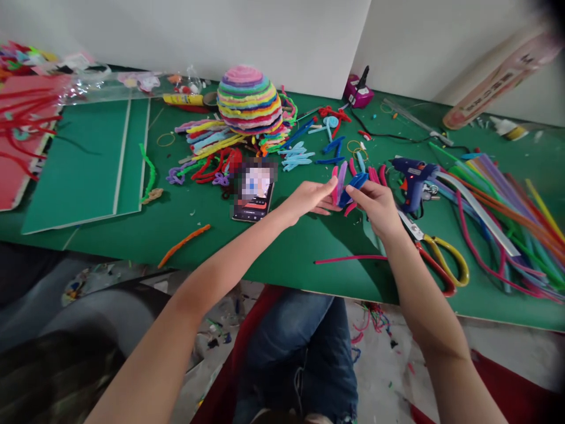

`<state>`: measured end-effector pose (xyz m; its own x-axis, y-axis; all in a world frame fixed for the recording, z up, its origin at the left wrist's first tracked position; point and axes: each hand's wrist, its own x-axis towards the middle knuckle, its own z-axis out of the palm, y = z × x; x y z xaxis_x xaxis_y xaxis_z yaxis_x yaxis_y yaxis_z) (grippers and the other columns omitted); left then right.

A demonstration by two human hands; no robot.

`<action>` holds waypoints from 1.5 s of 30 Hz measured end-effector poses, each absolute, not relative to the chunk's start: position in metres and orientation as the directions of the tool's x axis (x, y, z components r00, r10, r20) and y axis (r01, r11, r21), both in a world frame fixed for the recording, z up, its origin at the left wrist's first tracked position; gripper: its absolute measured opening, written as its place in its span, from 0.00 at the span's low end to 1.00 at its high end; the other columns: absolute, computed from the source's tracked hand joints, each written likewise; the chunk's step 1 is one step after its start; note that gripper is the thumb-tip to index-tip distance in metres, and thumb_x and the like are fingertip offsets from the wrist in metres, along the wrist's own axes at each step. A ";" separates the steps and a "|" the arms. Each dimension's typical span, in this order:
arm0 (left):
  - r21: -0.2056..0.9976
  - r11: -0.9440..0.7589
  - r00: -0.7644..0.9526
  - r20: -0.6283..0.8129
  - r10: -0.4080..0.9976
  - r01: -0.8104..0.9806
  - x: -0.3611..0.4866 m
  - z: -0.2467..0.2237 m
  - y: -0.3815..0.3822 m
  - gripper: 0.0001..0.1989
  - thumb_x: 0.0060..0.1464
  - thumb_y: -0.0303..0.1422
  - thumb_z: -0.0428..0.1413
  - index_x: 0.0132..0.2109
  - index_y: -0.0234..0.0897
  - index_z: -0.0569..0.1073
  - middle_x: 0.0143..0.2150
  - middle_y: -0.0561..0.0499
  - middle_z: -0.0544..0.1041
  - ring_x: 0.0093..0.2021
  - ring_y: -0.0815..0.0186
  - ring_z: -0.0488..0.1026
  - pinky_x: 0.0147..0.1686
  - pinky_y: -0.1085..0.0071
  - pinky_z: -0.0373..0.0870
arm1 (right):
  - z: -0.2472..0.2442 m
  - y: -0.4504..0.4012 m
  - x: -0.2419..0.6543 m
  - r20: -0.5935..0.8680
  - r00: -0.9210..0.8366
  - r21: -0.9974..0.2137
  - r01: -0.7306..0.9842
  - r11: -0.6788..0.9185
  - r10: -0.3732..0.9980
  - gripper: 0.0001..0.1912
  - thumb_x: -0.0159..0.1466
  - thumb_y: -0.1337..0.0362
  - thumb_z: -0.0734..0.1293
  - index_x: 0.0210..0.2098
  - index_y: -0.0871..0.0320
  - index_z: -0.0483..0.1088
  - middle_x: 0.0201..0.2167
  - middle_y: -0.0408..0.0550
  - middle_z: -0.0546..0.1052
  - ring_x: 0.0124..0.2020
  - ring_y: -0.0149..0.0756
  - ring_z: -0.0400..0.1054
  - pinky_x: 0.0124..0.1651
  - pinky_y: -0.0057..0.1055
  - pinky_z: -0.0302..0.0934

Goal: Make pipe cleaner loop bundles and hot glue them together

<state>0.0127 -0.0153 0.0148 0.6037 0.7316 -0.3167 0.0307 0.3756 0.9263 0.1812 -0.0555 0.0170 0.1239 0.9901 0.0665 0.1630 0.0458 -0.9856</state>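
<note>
Nearest the edge of the green tabletop (pixel 273 259) there's a thin pink stem (pixel 351 258), with scissors (pixel 435 256) off to the right. Just past that, the right hand (pixel 378 203) has a bundle of blue fuzzy strips (pixel 354 185) pinched between thumb and fingers. The bundle's long axis slants, upper end away from the wearer and to the right. The left hand (pixel 314 199) is half open, fingers stretched, thumb against pink and purple strips (pixel 340 181) that point away, nearly straight up in the view; they're right beside the blue ones. Phone (pixel 253 191) to the left, blue glue gun (pixel 414 176) to the right. Further back sit a light-blue pile (pixel 296 156) and a striped dome (pixel 248 101). Containers are all at the back: a clear plastic bag (pixel 106 87) with what look like pale flower shapes in it, and a tilted pinkish bottle (pixel 494 85), can't tell what's inside.
</note>
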 end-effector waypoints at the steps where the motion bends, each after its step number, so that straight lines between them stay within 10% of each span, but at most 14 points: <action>1: 0.919 0.393 0.601 -0.330 0.728 0.028 0.013 0.015 -0.015 0.28 0.53 0.56 0.53 0.36 0.32 0.77 0.40 0.40 0.81 0.40 0.61 0.80 0.36 0.70 0.73 | 0.016 -0.056 0.181 0.071 0.126 -0.985 0.166 0.049 0.989 0.21 0.49 0.46 0.74 0.22 0.57 0.70 0.18 0.38 0.63 0.20 0.23 0.54 0.23 0.27 0.50; 14: 0.909 0.403 0.661 -0.367 0.655 0.106 0.012 0.014 -0.020 0.06 0.56 0.31 0.58 0.36 0.31 0.76 0.36 0.44 0.83 0.33 0.69 0.80 0.31 0.76 0.72 | 0.006 -0.055 0.175 0.160 0.160 -0.962 0.247 0.118 0.974 0.21 0.52 0.49 0.73 0.18 0.58 0.67 0.17 0.39 0.64 0.21 0.25 0.55 0.25 0.28 0.50; 30: 0.969 -0.035 0.576 -0.116 0.809 0.245 -0.028 0.016 -0.049 0.22 0.52 0.37 0.61 0.53 0.33 0.73 0.37 0.44 0.82 0.34 0.65 0.79 0.32 0.71 0.73 | -0.004 -0.058 0.167 0.091 0.122 -0.985 0.154 0.072 0.988 0.18 0.51 0.48 0.73 0.25 0.57 0.74 0.21 0.40 0.69 0.23 0.26 0.58 0.26 0.27 0.54; 35: 0.469 -0.436 0.153 0.526 0.837 0.768 -0.126 -0.006 -0.059 0.13 0.60 0.35 0.50 0.43 0.40 0.78 0.43 0.41 0.77 0.47 0.55 0.71 0.49 0.55 0.66 | -0.010 -0.056 0.165 0.116 0.221 -0.986 0.147 0.084 0.968 0.18 0.51 0.47 0.72 0.26 0.57 0.75 0.16 0.38 0.64 0.19 0.24 0.52 0.20 0.26 0.47; 45: 0.210 -0.366 0.228 0.486 0.844 0.907 -0.147 -0.024 -0.059 0.17 0.58 0.33 0.48 0.49 0.49 0.78 0.56 0.45 0.69 0.53 0.49 0.61 0.48 0.49 0.59 | -0.023 -0.053 0.167 0.222 0.273 -0.958 0.241 0.157 0.936 0.16 0.55 0.48 0.70 0.28 0.55 0.76 0.19 0.40 0.68 0.20 0.26 0.55 0.23 0.28 0.52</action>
